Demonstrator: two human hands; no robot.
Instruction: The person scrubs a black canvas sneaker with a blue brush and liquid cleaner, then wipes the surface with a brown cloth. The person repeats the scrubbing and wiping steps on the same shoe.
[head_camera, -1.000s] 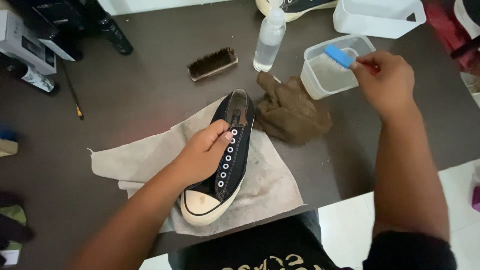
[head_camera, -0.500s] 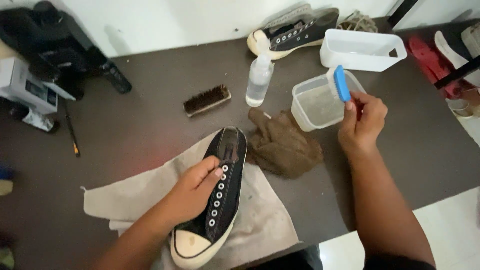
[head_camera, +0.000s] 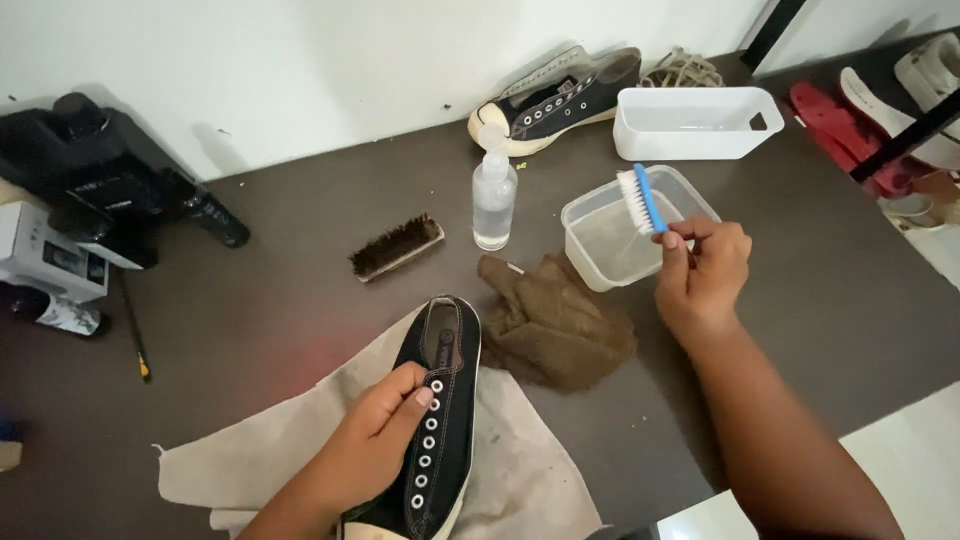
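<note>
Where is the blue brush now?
In the head view the blue brush is right of centre, held by the right hand above the clear plastic tub.

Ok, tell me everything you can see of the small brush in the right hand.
The small brush has a blue plastic back and white bristles. The right hand pinches its lower end, fingers around the handle. It stands tilted, head up, bristles facing left, above the clear plastic tub and apart from it. Whether it is wet cannot be told.
</note>
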